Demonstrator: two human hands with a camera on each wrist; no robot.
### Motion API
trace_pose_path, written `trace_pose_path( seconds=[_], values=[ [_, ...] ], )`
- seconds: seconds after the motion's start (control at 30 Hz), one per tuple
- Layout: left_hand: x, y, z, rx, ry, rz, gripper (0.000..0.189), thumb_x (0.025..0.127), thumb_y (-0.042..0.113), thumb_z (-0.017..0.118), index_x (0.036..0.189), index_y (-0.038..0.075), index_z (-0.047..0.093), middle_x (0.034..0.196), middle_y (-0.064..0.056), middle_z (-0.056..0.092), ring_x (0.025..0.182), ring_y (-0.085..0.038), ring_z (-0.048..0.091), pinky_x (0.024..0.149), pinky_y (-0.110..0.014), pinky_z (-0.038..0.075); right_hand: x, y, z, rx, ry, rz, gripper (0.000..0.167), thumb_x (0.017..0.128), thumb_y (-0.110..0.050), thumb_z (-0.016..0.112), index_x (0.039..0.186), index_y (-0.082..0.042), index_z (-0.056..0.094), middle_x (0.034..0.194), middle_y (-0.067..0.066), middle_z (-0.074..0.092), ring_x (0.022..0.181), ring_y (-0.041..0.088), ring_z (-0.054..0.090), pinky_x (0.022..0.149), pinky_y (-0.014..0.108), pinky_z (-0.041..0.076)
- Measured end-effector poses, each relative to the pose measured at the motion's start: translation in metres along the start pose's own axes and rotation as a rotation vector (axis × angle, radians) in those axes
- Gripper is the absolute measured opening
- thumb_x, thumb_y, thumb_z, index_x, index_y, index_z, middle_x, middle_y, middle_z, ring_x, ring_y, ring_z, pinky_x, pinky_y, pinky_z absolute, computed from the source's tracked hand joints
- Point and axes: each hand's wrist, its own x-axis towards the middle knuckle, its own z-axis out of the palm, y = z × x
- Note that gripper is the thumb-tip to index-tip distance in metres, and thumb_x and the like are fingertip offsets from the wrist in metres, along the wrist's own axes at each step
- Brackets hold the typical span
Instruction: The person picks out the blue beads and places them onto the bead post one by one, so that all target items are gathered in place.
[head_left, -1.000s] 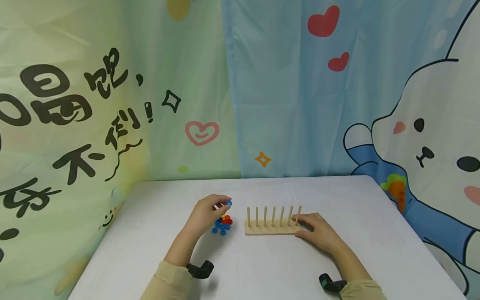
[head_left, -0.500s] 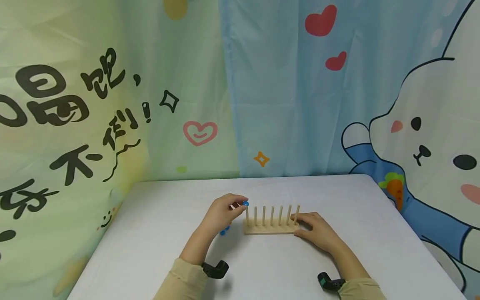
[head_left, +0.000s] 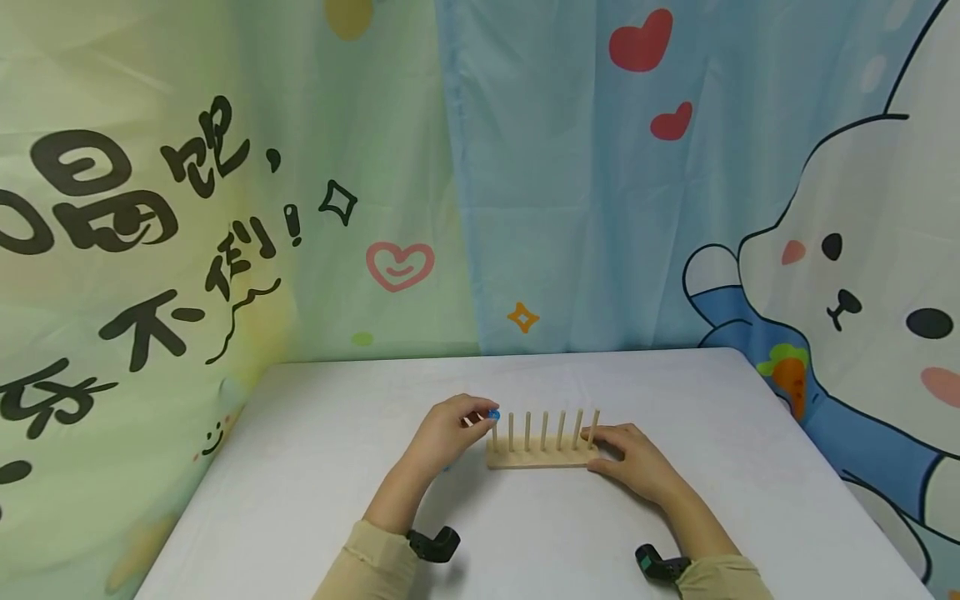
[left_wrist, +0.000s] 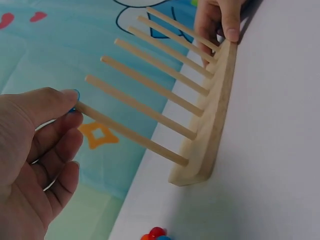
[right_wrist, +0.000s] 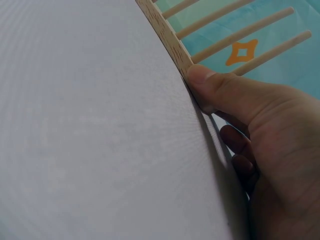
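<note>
A wooden peg board (head_left: 536,458) with a row of several upright pegs stands on the white table. My left hand (head_left: 447,429) pinches a blue bead (head_left: 493,414) between thumb and forefinger at the top of the leftmost peg. In the left wrist view the blue bead (left_wrist: 75,100) sits right at that peg's tip, mostly covered by the thumb. My right hand (head_left: 637,462) grips the right end of the board, its thumb on the near edge in the right wrist view. The pegs hold no beads in the left wrist view.
Red, orange and blue beads (left_wrist: 157,232) lie on the table left of the board, mostly hidden behind my left hand in the head view. The white table (head_left: 570,533) reaches back to a printed curtain (head_left: 540,167). Black devices (head_left: 433,545) are worn on both wrists.
My left hand has carried the blue bead rightward from above the bead pile to the leftmost peg, then lowered slightly. My right hand keeps its hold on the board.
</note>
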Motion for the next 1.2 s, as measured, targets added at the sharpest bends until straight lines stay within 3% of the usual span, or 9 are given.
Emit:
trace_pose_path(
  seconds=[0.3, 0.6, 0.87, 1.2],
  values=[
    [-0.003, -0.015, 0.013, -0.015, 0.001, 0.018, 0.024, 0.094, 0.024, 0.069, 0.115, 0.013, 0.072, 0.107, -0.003, 0.072, 0.09, -0.012, 0.064, 0.077, -0.023, 0.052, 0.0, 0.0, 0.002, -0.005, 0.013, -0.001, 0.05, 0.082, -0.044, 0.077, 0.127, -0.026, 0.066, 0.125, 0.007, 0.06, 0.122, 0.033, 0.053, 0.103, 0.061, 0.04],
    [-0.008, -0.034, 0.033, -0.047, -0.021, -0.099, 0.025, 0.092, 0.027, 0.07, 0.115, 0.015, 0.072, 0.105, 0.001, 0.071, 0.09, -0.01, 0.063, 0.076, -0.024, 0.051, 0.0, -0.001, 0.001, 0.002, 0.0, 0.001, 0.05, 0.082, -0.046, 0.076, 0.127, -0.026, 0.065, 0.126, 0.007, 0.06, 0.123, 0.033, 0.051, 0.104, 0.061, 0.039],
    [-0.013, -0.036, 0.043, -0.049, -0.017, -0.162, 0.026, 0.093, 0.028, 0.07, 0.116, 0.016, 0.071, 0.1, 0.004, 0.068, 0.088, -0.009, 0.059, 0.075, -0.024, 0.05, 0.001, -0.001, 0.001, -0.005, 0.014, -0.017, 0.048, 0.082, -0.042, 0.077, 0.126, -0.026, 0.066, 0.125, 0.007, 0.061, 0.123, 0.033, 0.052, 0.104, 0.061, 0.039],
    [-0.017, -0.039, 0.048, 0.059, -0.035, -0.113, 0.027, 0.093, 0.028, 0.07, 0.116, 0.014, 0.07, 0.099, 0.004, 0.067, 0.086, -0.006, 0.058, 0.076, -0.025, 0.051, 0.0, -0.002, 0.001, -0.003, 0.02, -0.023, 0.049, 0.082, -0.041, 0.078, 0.127, -0.025, 0.066, 0.124, 0.007, 0.061, 0.12, 0.032, 0.053, 0.103, 0.06, 0.04]
  ],
)
